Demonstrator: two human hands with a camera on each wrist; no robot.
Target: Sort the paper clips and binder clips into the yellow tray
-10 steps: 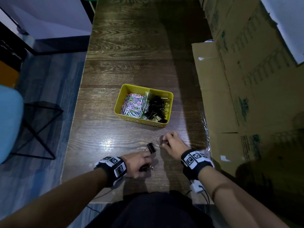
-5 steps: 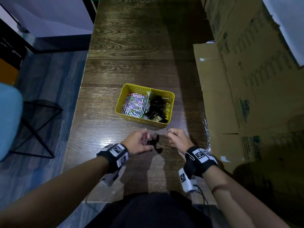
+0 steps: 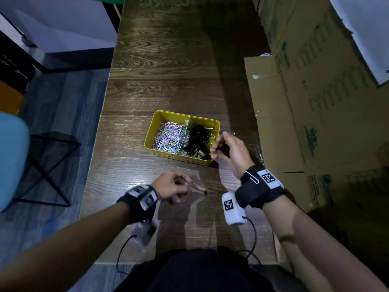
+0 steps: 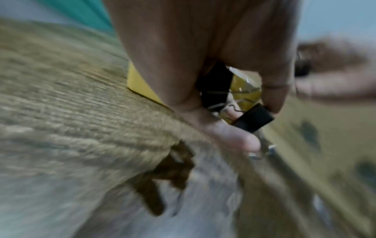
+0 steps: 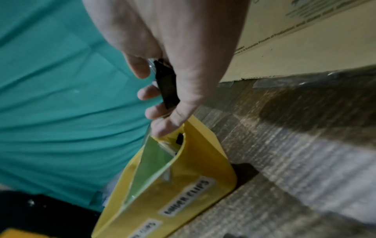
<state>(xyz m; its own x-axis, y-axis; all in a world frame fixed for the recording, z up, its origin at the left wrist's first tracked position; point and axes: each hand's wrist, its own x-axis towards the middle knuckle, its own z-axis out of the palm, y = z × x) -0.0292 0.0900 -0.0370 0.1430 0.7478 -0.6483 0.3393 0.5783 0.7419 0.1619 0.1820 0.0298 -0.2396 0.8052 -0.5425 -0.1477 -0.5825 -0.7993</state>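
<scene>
Right hand (image 3: 230,149) pinching a black binder clip (image 5: 167,87) above yellow tray (image 3: 156,123), three o'clock compartment. Left hand (image 3: 171,186) clutching more binder clips (image 4: 253,120). Best released low over the black pile

- Table (image 3: 168,60): dark wood with open grain, a glossy sheen near the front edge
- Tray (image 5: 203,161): smooth yellow plastic, matt, with white paper labels
- Binder clips (image 3: 197,142): matt black bodies, thin wire handles
- Paper clips (image 3: 168,138): fine wire in pastel coatings
- Boxes (image 3: 315,102): rough brown cardboard, printed, matt
- Wristbands (image 3: 259,192): black cloth with white plastic tags
- Chair (image 3: 10,154): smooth, pale blue
</scene>
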